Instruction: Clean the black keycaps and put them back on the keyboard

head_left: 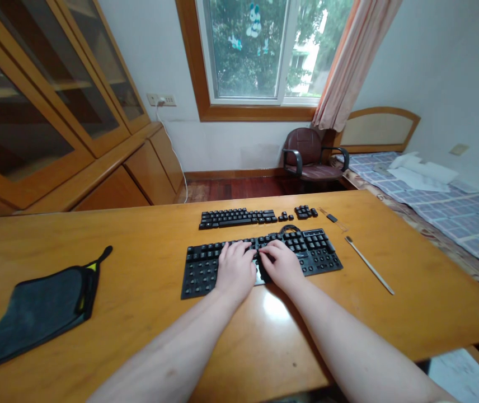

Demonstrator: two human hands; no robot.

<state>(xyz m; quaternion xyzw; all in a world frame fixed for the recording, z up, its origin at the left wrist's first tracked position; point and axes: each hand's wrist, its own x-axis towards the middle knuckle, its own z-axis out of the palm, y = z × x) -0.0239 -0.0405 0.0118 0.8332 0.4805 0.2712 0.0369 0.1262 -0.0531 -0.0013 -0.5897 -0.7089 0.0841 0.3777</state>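
A black keyboard (200, 278) lies on the wooden table in front of me. Caps cover its upper rows, while bare switches show in the lower rows at left and right. My left hand (236, 267) rests over its middle with the fingers stretched out across the keys. Beside it, my right hand (283, 263) has thumb and index finger pinched together at the upper middle keys; whatever is between them is hidden. Behind the keyboard sit loose black keycaps (237, 218) in rows, with a smaller keycap group (305, 212) to the right.
A wire keycap puller (331, 218) lies at the right back, near a thin brush (369, 265). A folded dark grey cloth (48, 299) is on the left. Beyond the table stand a chair (306, 148), a bed (416, 184) and a cabinet (109, 184).
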